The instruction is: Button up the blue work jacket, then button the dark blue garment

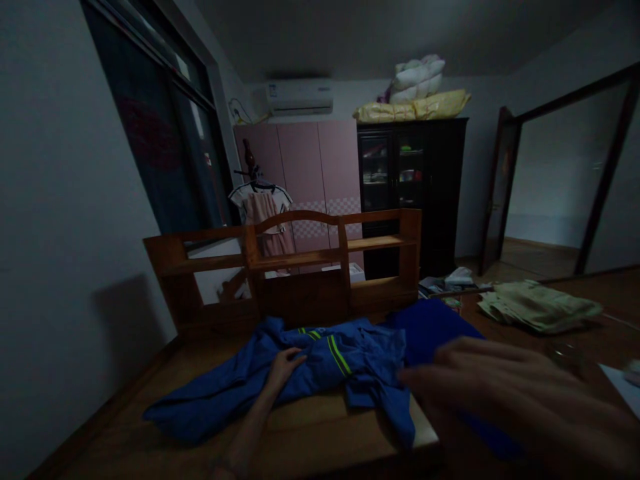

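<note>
A blue work garment (pixel 310 367) with yellow-green stripes lies spread and creased on the wooden bed top, one long part reaching to the left. My left hand (pixel 285 367) rests on the middle of this garment, its fingers loosely stretched and slightly apart. Close to the camera on the right, my right hand (pixel 490 380) is raised and smeared by motion. Its fingers cannot be made out clearly, nor whether anything is in them. Behind and below it, a darker blue cloth (pixel 435 327) lies beside the garment, partly hidden by that hand.
A wooden headboard with shelves (pixel 300 260) rises behind the garment. To the right, folded pale green cloth (pixel 540 303) lies on a brown surface. Clothes hang on a rack (pixel 260 193) near the window. A pink wardrobe (pixel 300 160), dark cabinet (pixel 440 193) and open door (pixel 497 193) stand farther back.
</note>
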`<state>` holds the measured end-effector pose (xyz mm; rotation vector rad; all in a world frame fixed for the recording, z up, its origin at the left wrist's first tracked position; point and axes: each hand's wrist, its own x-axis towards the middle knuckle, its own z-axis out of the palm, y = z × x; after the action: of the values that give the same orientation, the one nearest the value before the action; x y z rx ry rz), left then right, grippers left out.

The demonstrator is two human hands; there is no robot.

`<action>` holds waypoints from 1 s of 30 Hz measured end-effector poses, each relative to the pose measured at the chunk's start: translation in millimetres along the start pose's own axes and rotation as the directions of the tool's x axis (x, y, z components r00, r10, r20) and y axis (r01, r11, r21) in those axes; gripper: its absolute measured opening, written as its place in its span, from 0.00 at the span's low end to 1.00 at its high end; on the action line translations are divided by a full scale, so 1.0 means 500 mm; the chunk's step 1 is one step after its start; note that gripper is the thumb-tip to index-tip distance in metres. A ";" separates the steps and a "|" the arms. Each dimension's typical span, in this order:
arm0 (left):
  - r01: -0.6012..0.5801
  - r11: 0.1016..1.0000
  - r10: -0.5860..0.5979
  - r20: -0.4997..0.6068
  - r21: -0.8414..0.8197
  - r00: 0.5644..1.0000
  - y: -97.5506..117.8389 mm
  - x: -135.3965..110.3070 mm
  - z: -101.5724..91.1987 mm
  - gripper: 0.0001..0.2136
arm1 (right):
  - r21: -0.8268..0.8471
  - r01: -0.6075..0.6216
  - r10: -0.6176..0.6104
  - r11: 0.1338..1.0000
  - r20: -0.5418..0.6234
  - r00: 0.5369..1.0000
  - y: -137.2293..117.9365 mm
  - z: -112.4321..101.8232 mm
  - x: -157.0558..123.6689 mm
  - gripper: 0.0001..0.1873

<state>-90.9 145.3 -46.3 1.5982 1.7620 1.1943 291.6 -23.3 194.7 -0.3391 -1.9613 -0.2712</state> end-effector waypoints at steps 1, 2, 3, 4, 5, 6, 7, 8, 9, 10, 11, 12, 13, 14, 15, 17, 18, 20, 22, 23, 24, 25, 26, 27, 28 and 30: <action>0.006 1.000 -0.006 -0.004 -0.015 1.000 0.002 -0.004 -0.001 0.18 | -0.008 -0.041 0.041 0.999 0.051 0.998 0.014 0.013 0.029 0.13; 0.012 1.000 -0.012 -0.013 -0.028 1.000 0.003 -0.007 -0.002 0.18 | -0.020 -0.099 0.101 0.995 0.104 0.989 0.029 0.032 0.051 0.10; 0.017 0.999 -0.018 -0.024 -0.039 1.000 0.004 -0.010 -0.003 0.19 | -0.035 -0.127 0.131 0.991 0.182 0.975 0.046 0.058 0.065 0.07; 0.021 0.999 -0.023 -0.034 -0.048 0.999 0.005 -0.011 -0.004 0.19 | -0.051 -0.161 0.169 0.986 0.270 0.948 0.065 0.090 0.070 0.06; 0.024 0.998 -0.026 -0.042 -0.058 0.999 0.005 -0.012 -0.005 0.20 | -0.061 -0.195 0.204 0.979 0.344 0.917 0.084 0.127 0.067 0.06; 0.025 0.997 -0.028 -0.048 -0.069 0.998 0.006 -0.011 -0.005 0.20 | -0.059 -0.227 0.231 0.972 0.405 0.885 0.105 0.170 0.057 0.06; 0.025 0.996 -0.029 -0.053 -0.081 0.998 0.006 -0.008 -0.004 0.21 | -0.047 -0.253 0.248 0.966 0.441 0.863 0.126 0.218 0.043 0.05; 0.025 0.995 -0.030 -0.057 -0.094 0.998 0.007 -0.004 -0.003 0.21 | -0.022 -0.281 0.258 0.960 0.465 0.847 0.147 0.268 0.025 0.06; 0.025 0.994 -0.031 -0.058 -0.108 0.998 0.008 0.002 -0.001 0.22 | 0.017 -0.314 0.269 0.949 0.473 0.839 0.168 0.321 0.006 0.07; 0.026 0.992 -0.033 -0.056 -0.123 0.998 0.008 0.008 0.002 0.22 | 0.074 -0.350 0.278 0.934 0.469 0.838 0.187 0.374 -0.014 0.10; 0.029 0.990 -0.037 -0.051 -0.140 0.998 0.008 0.015 0.005 0.23 | 0.142 -0.388 0.286 0.911 0.460 0.840 0.205 0.426 -0.033 0.15; 0.034 0.987 -0.041 -0.041 -0.156 0.998 0.007 0.023 0.008 0.23 | 0.200 -0.425 0.299 0.883 0.458 0.837 0.222 0.476 -0.053 0.21; 0.040 0.984 -0.046 -0.027 -0.173 0.999 0.006 0.029 0.010 0.23 | 0.217 -0.447 0.306 0.868 0.474 0.825 0.238 0.522 -0.072 0.24; 0.045 0.981 -0.048 -0.010 -0.188 0.999 0.005 0.034 0.011 0.23 | 0.232 -0.467 0.309 0.853 0.497 0.811 0.252 0.562 -0.090 0.26; 0.049 0.978 -0.049 0.009 -0.201 0.999 0.003 0.038 0.011 0.23 | 0.243 -0.489 0.312 0.838 0.522 0.794 0.266 0.595 -0.108 0.25; 0.053 0.974 -0.043 0.051 -0.219 0.998 0.001 0.039 0.005 0.22 | 0.258 -0.535 0.324 0.805 0.564 0.760 0.288 0.642 -0.141 0.22; 0.054 0.974 -0.038 0.073 -0.222 0.997 0.000 0.038 0.000 0.22 | 0.265 -0.556 0.334 0.788 0.575 0.747 0.297 0.656 -0.156 0.20; 0.057 0.974 -0.031 0.124 -0.220 0.992 0.000 0.034 -0.013 0.21 | 0.278 -0.589 0.355 0.759 0.581 0.732 0.310 0.672 -0.179 0.16; 0.049 0.974 -0.004 0.197 -0.223 0.980 0.001 0.032 -0.025 0.21 | 0.296 -0.606 0.363 0.738 0.583 0.727 0.318 0.679 -0.195 0.13; 0.036 0.974 0.017 0.230 -0.225 0.973 0.002 0.034 -0.029 0.21 | 0.313 -0.616 0.360 0.723 0.591 0.722 0.320 0.682 -0.200 0.12; 0.020 0.973 0.039 0.252 -0.229 0.967 0.003 0.037 -0.032 0.21 | 0.334 -0.630 0.357 0.702 0.600 0.716 0.323 0.685 -0.203 0.11; 0.003 0.973 0.059 0.262 -0.232 0.963 0.004 0.042 -0.032 0.21 | 0.355 -0.645 0.356 0.677 0.609 0.709 0.325 0.688 -0.205 0.11; -0.012 0.972 0.074 0.260 -0.233 0.963 0.006 0.049 -0.030 0.20 | 0.371 -0.663 0.363 0.650 0.615 0.700 0.328 0.690 -0.206 0.10; -0.022 0.972 0.081 0.248 -0.232 0.965 0.007 0.058 -0.027 0.19 | 0.380 -0.682 0.376 0.625 0.619 0.690 0.331 0.693 -0.207 0.10; -0.029 0.972 0.085 0.235 -0.233 0.968 0.008 0.066 -0.021 0.18 | 0.381 -0.698 0.394 0.606 0.619 0.680 0.335 0.696 -0.208 0.10; -0.038 0.970 0.093 0.219 -0.241 0.971 0.008 0.083 -0.008 0.16 | 0.369 -0.718 0.430 0.590 0.609 0.666 0.343 0.701 -0.210 0.09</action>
<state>-100.8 183.7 -32.6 1.5916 1.3784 1.1496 94.7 244.5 -35.2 -0.6741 -2.1307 0.9509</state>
